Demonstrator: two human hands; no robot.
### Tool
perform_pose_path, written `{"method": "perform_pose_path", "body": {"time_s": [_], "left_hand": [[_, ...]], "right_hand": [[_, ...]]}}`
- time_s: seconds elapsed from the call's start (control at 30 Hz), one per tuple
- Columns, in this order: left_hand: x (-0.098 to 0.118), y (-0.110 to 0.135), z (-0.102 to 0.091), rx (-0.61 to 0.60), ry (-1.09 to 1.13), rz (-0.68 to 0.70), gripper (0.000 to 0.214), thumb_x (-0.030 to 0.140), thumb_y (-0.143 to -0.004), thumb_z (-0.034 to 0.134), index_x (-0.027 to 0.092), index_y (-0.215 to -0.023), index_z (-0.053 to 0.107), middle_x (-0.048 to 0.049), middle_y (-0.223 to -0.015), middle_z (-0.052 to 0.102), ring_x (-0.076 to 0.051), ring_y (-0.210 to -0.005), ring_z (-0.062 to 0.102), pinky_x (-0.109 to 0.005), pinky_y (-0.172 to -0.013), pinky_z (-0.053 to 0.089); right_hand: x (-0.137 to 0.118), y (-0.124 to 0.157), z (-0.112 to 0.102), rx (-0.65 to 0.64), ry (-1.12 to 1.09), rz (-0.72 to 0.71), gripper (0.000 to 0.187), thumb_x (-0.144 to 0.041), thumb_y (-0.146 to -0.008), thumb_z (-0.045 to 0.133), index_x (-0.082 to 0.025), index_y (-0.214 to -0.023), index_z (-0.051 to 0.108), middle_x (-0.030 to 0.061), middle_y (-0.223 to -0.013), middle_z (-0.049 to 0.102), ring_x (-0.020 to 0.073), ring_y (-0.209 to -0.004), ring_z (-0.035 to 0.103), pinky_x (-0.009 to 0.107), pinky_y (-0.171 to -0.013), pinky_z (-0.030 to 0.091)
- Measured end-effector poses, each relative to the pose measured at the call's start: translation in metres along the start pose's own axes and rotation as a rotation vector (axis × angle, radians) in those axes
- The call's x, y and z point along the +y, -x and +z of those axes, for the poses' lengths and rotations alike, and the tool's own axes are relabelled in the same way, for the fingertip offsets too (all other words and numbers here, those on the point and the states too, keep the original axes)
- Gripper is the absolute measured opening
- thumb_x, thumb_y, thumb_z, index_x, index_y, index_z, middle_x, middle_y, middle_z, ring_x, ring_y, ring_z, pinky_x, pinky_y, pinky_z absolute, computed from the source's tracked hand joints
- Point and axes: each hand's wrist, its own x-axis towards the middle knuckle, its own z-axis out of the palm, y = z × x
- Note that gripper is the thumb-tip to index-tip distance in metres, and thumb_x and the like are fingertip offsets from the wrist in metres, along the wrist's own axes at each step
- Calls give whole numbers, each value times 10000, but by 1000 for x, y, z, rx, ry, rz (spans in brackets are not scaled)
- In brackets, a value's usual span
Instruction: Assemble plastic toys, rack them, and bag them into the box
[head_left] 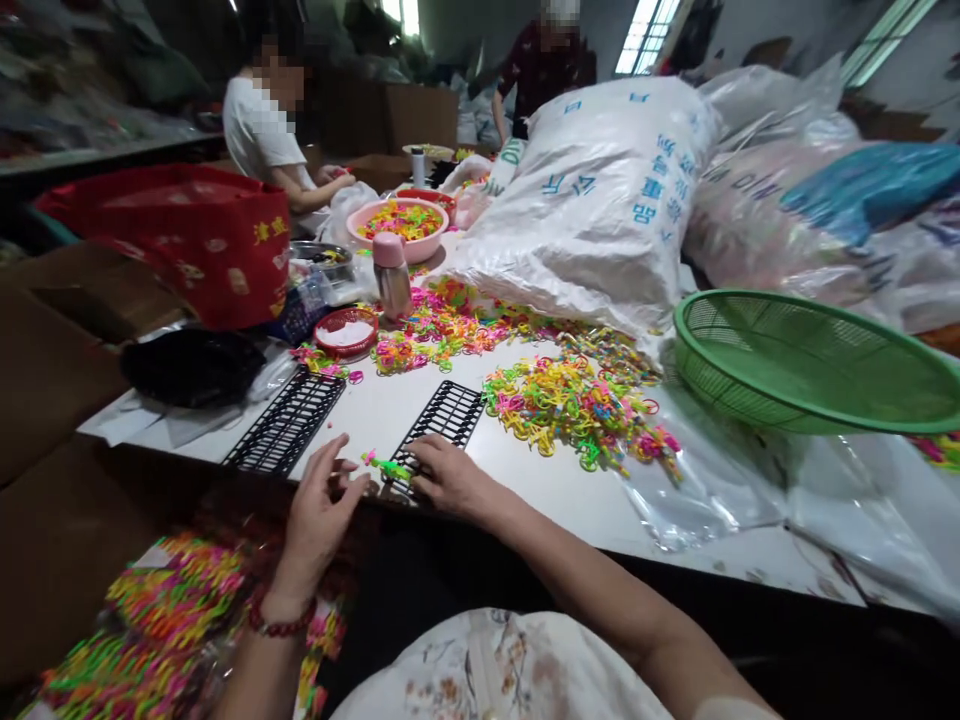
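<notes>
My right hand [450,482] is closed at the near end of a black slotted rack [448,410], its fingertips on a small green plastic toy piece [391,468] with a pink tip. The piece sticks out toward my left hand [324,500], which is held just left of it with fingers apart and bent, holding nothing that I can see. A second black slotted rack [281,425] lies on the table to the left. To the right of my right hand spreads a heap of small coloured plastic pieces [555,400], mostly yellow, green and pink.
A red dish of white powder [346,332] and a pink-capped bottle [391,280] stand behind. A big white sack [592,190] and a green sieve basket [817,365] are at right. A red bag [180,240] is at left. Two people work across the table.
</notes>
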Motion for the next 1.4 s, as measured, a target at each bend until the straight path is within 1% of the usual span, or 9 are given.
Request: {"method": "perform_pose_path", "body": {"time_s": [0.13, 0.27, 0.4, 0.53, 0.7, 0.8, 1.0, 1.17, 1.4], "left_hand": [[30, 21, 9, 315, -259, 142, 528, 409, -869, 599, 215, -1351, 510, -138, -1241, 559, -271, -1092, 575, -447, -933, 510], [45, 27, 34, 279, -396, 316, 722, 458, -844, 646, 144, -1439, 384, -216, -1398, 440, -365, -1332, 392, -572, -1104, 338], [42, 19, 56, 251, -423, 381, 615, 356, -902, 580, 109, -1427, 375, -235, -1388, 439, -365, -1379, 345, -574, -1121, 321], [32, 11, 57, 192, -380, 386, 507, 274, -932, 504, 111, -1401, 403, -222, -1355, 466, -324, -1330, 422, -529, -1089, 396], [19, -2, 36, 50, -322, 380, 471, 262, -939, 483, 157, -1394, 422, -172, -1315, 521, -270, -1267, 496, -468, -1068, 440], [18, -4, 28, -2, -318, 414, 500, 245, -939, 495, 164, -1421, 386, -167, -1344, 512, -252, -1290, 483, -449, -1082, 432], [24, 7, 29, 134, -335, 421, 505, 195, -925, 538, 148, -1408, 400, -182, -1365, 502, -247, -1324, 449, -453, -1116, 401], [23, 13, 30, 146, -354, 409, 489, 178, -931, 523, 144, -1405, 410, -185, -1345, 522, -249, -1308, 470, -448, -1098, 429], [18, 13, 31, 153, -341, 383, 502, 193, -931, 529, 149, -1416, 405, -180, -1356, 519, -248, -1316, 467, -446, -1100, 431]], "right_hand": [[13, 47, -72, 124, 275, 212, 139, -222, -912, 540, -207, -967, 667, 84, -970, 649, 187, -841, 617, 289, -748, 476], [37, 78, -122, 297, 686, 640, 283, -419, -919, 566, -183, -790, 652, 96, -761, 656, 202, -664, 604, 292, -614, 385], [52, 78, -129, 292, 823, 805, 316, -457, -899, 589, -188, -743, 646, 111, -721, 676, 206, -649, 612, 288, -590, 338], [63, 76, -125, 336, 691, 817, 276, -401, -902, 558, -197, -743, 657, 96, -739, 686, 206, -673, 614, 293, -616, 365], [62, 83, -133, 546, 500, 591, 227, -341, -861, 521, -190, -757, 654, 100, -813, 655, 223, -790, 602, 326, -747, 444], [48, 68, -118, 571, 216, 475, 208, -363, -853, 524, -194, -870, 644, 82, -842, 639, 214, -793, 599, 339, -748, 475], [9, 1, -27, 181, -619, 397, 229, -414, -795, 630, -215, -891, 568, -9, -749, 594, 145, -650, 564, 289, -637, 504], [7, -38, 16, -37, -464, 260, 100, -291, -792, 596, -199, -826, 618, 1, -794, 637, 151, -741, 577, 265, -698, 459], [17, -55, 21, -218, -203, 78, 105, -124, -755, 511, -176, -732, 600, -3, -712, 631, 131, -687, 541, 210, -649, 379]]}}
